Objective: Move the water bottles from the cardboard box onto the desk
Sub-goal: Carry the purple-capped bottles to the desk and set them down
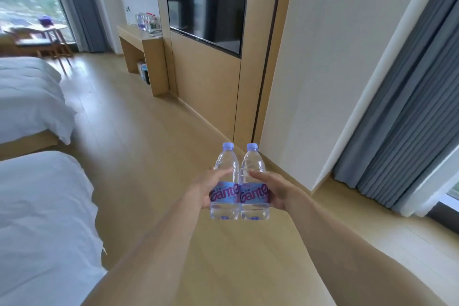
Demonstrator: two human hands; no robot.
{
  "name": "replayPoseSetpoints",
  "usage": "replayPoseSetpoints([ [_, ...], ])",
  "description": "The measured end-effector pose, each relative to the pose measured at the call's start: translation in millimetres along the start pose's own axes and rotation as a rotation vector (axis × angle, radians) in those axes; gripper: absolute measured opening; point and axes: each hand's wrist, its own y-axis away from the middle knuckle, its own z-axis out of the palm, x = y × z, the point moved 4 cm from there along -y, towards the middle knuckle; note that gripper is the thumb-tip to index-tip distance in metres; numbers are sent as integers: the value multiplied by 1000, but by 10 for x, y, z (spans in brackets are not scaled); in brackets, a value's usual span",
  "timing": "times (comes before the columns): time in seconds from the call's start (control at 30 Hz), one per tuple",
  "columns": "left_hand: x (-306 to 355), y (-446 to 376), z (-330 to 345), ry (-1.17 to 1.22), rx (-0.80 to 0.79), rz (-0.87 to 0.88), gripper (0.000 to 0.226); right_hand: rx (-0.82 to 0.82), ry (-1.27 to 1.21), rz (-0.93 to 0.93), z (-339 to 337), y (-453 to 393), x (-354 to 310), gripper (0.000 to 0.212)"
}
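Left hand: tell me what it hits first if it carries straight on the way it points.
Probably nothing near: the left hand, gripping its bottle, points along open floor toward the desk. Depth is unclear.

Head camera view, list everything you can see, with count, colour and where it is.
held water bottles: two, clear with purple caps, upright, side by side, above the floor
desk: one, light wood, far along the wall
bottles on desk: a cluster, count unclear, clear
beds: two, white bedding, left
television: one, black, wall panel
curtains: grey, right; more by far window
floor: light wood
left hand: grips left bottle
right hand: grips right bottle
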Motion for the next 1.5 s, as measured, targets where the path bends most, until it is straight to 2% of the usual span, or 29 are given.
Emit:
replayPoseSetpoints([
  [0.33,739,-921,-1011,133,284,132,51,-186,54,44,634,-1515,-731,41],
  [0.5,1284,-1423,-1508,124,413,162,24,-295,104,43,989,-2478,-1256,36],
  [0.67,1918,-1869,-1931,156,517,173,46,-415,119,59,1366,-3350,-1814,34],
  [0.77,2222,-2095,-2138,207,537,185,53,-467,137,61,1562,-3792,-2094,33],
  [0.9,2498,-2321,-2446,253,542,186,56,-516,170,68,1845,-4292,-2353,43],
  [1.17,2983,-2799,-3220,268,535,200,30,-585,160,109,2474,-5151,-2691,44],
  [1.37,3385,-3352,-3963,281,447,202,33,-559,176,102,2988,-5921,-2988,54],
  [1.5,3773,-3737,-4578,291,437,191,54,-499,213,110,3413,-6442,-3293,61],
])
